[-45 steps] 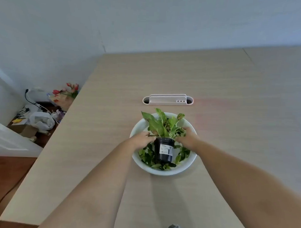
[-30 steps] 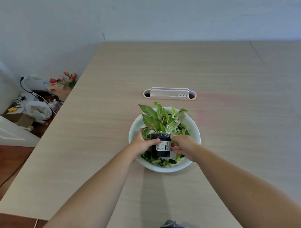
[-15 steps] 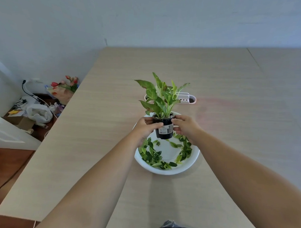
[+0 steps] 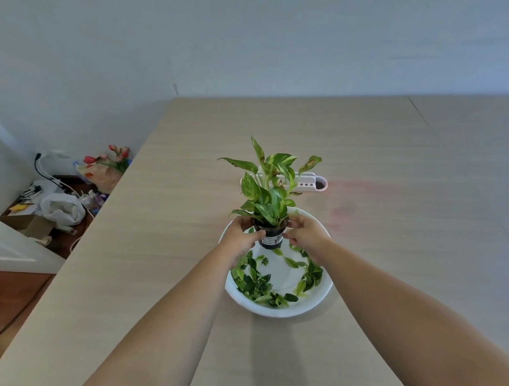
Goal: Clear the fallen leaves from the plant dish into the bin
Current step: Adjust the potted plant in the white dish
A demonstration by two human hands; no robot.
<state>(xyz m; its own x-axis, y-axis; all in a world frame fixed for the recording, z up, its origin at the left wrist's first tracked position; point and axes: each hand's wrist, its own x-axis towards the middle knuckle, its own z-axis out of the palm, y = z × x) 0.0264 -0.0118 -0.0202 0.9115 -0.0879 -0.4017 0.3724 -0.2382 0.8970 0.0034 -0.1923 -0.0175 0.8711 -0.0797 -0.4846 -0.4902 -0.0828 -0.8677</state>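
Both hands (image 4: 270, 236) raised pot (image 4: 271, 237) slightly higher above dish (image 4: 275, 307).

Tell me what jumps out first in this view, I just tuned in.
The potted plant dominates: the left hand and right hand hold its black pot above the white dish at table centre. Loose green leaves ring the dish's floor. On the floor at far left, clutter includes a bouquet of tulips.
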